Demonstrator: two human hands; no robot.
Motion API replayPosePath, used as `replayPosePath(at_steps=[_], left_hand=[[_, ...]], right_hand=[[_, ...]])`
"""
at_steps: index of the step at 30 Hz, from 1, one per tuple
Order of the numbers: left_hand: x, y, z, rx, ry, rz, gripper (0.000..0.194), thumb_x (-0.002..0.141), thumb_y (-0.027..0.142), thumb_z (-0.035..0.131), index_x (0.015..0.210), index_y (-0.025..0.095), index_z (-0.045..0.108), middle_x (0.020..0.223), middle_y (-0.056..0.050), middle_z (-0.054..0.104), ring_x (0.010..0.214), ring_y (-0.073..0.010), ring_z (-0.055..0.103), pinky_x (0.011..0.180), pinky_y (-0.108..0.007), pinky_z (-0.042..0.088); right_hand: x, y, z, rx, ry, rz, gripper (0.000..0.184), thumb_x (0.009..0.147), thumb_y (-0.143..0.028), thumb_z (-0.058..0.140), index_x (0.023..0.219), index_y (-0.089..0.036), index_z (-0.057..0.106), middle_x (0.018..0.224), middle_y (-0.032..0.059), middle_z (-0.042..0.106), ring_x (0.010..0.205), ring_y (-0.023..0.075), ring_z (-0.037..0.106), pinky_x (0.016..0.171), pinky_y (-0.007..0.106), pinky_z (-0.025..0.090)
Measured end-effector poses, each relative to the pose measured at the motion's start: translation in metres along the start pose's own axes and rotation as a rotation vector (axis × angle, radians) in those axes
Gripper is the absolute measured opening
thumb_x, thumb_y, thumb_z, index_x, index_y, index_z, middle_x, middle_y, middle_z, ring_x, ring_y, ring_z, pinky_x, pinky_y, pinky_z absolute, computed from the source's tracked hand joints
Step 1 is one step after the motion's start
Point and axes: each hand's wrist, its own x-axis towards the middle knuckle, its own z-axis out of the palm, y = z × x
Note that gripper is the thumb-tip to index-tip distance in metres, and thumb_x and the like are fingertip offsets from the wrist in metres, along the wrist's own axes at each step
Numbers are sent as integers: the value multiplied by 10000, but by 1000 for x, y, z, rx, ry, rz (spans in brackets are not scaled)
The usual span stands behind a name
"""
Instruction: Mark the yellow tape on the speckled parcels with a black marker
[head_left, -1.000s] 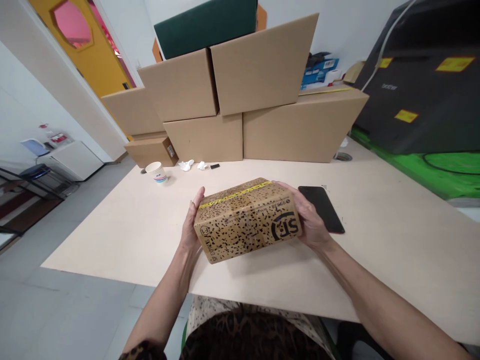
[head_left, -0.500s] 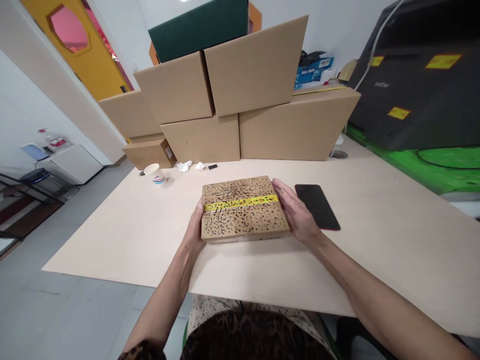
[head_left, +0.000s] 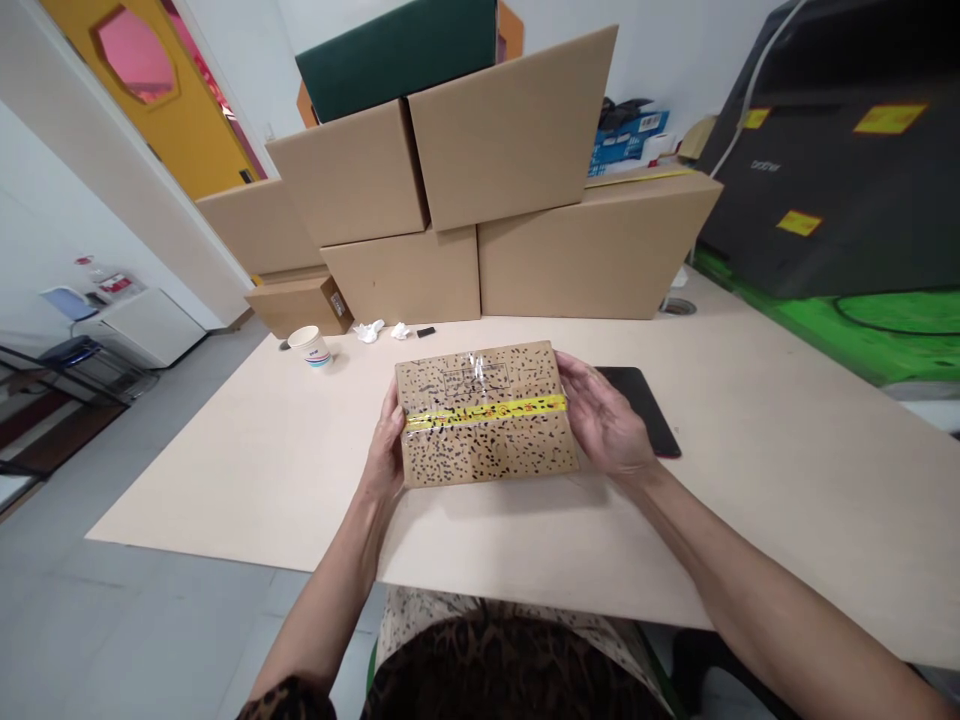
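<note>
Holding spotted cardboard box [head_left: 487,455] between left hand [head_left: 386,440] and right hand [head_left: 609,420], at opposite ends | tilted above table [head_left: 225,460], before stacked cartons [head_left: 510,140] | showing yellow tape [head_left: 517,408] across top, apparently uncut | grasped, not yet released.

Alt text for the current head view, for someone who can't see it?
Left hand and right hand hold a speckled, yellow-taped cardboard box by its ends over a pale table. Farther back stand a paper cup and stacked cartons.

Speckled, yellow-taped carton [head_left: 487,440] between left grip [head_left: 385,448] and right grip [head_left: 607,425]
</note>
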Motion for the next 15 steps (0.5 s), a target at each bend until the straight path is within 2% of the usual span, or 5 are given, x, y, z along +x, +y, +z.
replayPosePath(at_steps=[4,9,11,15], left_hand=[[1,-3,-1,63,44,-21,739,819,448,763,1485,270,496,1455,-81,623,1359,-329,568,1132,-445,464],[7,-9,-4,39,110,-116,645,857,469,724,1419,194,568,1389,-112,673,1328,-323,598,1116,-427,481],[9,-12,-5,23,120,-133,665,861,477,718,1443,204,548,1429,-109,647,1347,-313,585,1137,-422,465],[12,-15,-7,23,220,-139,833,818,456,761,1550,280,405,1582,-71,502,1397,-302,543,1180,-414,428]], right_hand=[[1,4,-2,-21,14,55,354,883,-475,668,1184,-297,720,1376,29,684,1352,249,573,1146,458,459],[6,11,-13,-86,125,192,367,786,-548,759,1023,-268,768,1186,55,762,1158,237,682,999,392,546],[10,10,-19,-126,191,175,369,766,-549,774,987,-254,770,1109,63,772,1057,219,706,912,358,571],[21,1,-38,-225,349,40,363,714,-509,804,950,-238,756,995,55,765,859,179,697,776,320,578]])
